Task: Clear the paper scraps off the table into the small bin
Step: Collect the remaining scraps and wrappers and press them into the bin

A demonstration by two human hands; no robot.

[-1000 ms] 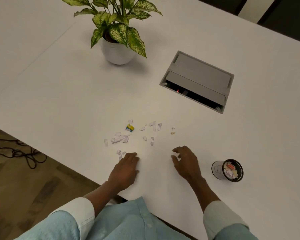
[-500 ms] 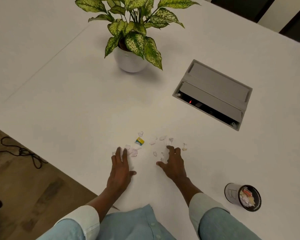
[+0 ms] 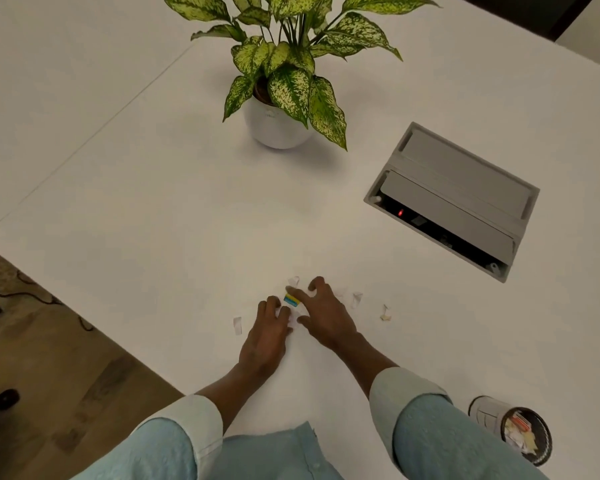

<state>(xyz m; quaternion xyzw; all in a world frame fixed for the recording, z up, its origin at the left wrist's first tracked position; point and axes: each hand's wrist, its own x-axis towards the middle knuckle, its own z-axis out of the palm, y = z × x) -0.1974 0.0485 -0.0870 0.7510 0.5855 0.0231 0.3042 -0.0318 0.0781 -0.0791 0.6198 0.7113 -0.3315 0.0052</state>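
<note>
Small white paper scraps lie on the white table (image 3: 153,237) near its front edge. A yellow-and-blue scrap (image 3: 291,300) shows between my two hands. My left hand (image 3: 267,337) lies palm down with its fingers on the pile. My right hand (image 3: 323,313) rests next to it, fingers spread and fingertips on the scraps. Loose scraps lie apart from the hands: one to the left (image 3: 237,325), one just beyond the fingers (image 3: 293,280), and two to the right (image 3: 356,299) (image 3: 385,313). The small bin (image 3: 482,412), black-rimmed with scraps inside, sits at the near right.
A potted plant (image 3: 278,129) in a white pot stands at the back centre. A grey cable box (image 3: 465,188) with its lid raised is set into the table on the right. The table edge runs diagonally at the left, with wooden floor and cables below.
Both hands have moved forward and inward onto the scraps, and they now nearly touch over the pile. The scraps are bunched closer. The camera has shifted forward, so the bin sits lower right.
</note>
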